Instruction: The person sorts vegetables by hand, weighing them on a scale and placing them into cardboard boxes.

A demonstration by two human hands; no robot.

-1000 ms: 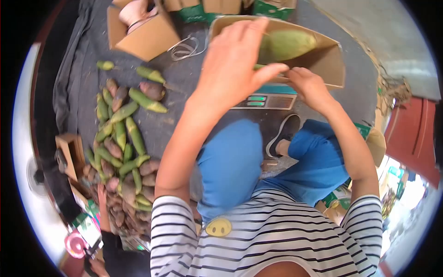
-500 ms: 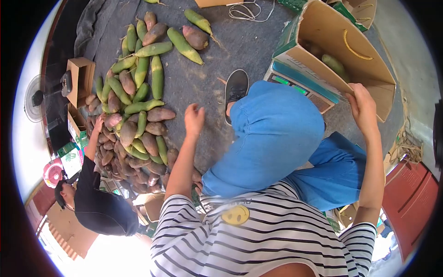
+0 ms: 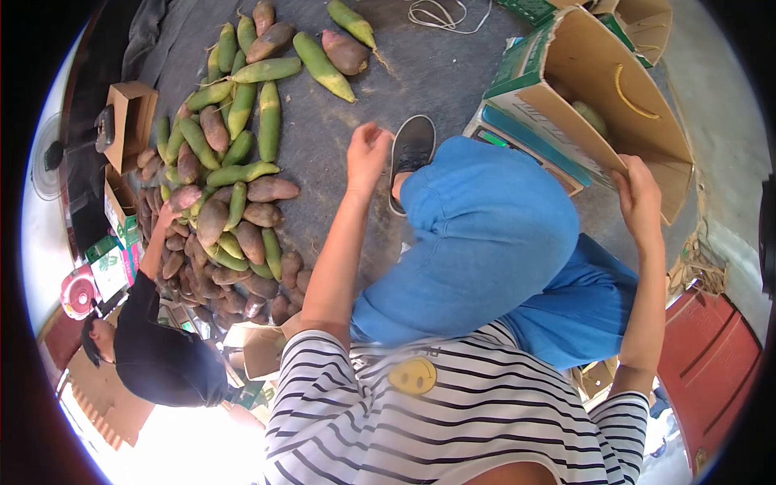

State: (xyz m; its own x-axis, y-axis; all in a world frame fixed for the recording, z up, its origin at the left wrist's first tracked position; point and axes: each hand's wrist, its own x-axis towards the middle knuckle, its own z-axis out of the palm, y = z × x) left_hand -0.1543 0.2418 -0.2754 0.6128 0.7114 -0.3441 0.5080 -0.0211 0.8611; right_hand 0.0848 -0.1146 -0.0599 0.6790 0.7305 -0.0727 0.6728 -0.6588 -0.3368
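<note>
My right hand [image 3: 638, 194] is closed over the near edge of an open cardboard box [image 3: 558, 121], thumb and fingers gripping its wall. A few roots [image 3: 590, 119] lie inside, partly in shadow. The box stands tilted on a scale [image 3: 570, 178] with a lit green display. My left hand [image 3: 369, 158] is in the air above the dark floor, beside my shoe [image 3: 413, 144]. Its fingers are loosely bent and seem to hold nothing. Left of it spreads a pile of long green radishes [image 3: 269, 121] and brownish-red roots [image 3: 273, 189].
A co-worker [image 3: 170, 356] in black at the left reaches a hand [image 3: 166, 215] to a pinkish root [image 3: 185, 198]. More cardboard boxes [image 3: 129, 125] stand behind the pile. A white cable [image 3: 440, 18] lies on the floor. A fan [image 3: 48, 158] is at far left.
My left hand has moved right and farther forward, toward my shoe. My right hand still grips the box edge. The view has shifted slightly, and the co-worker's hand remains at the pile.
</note>
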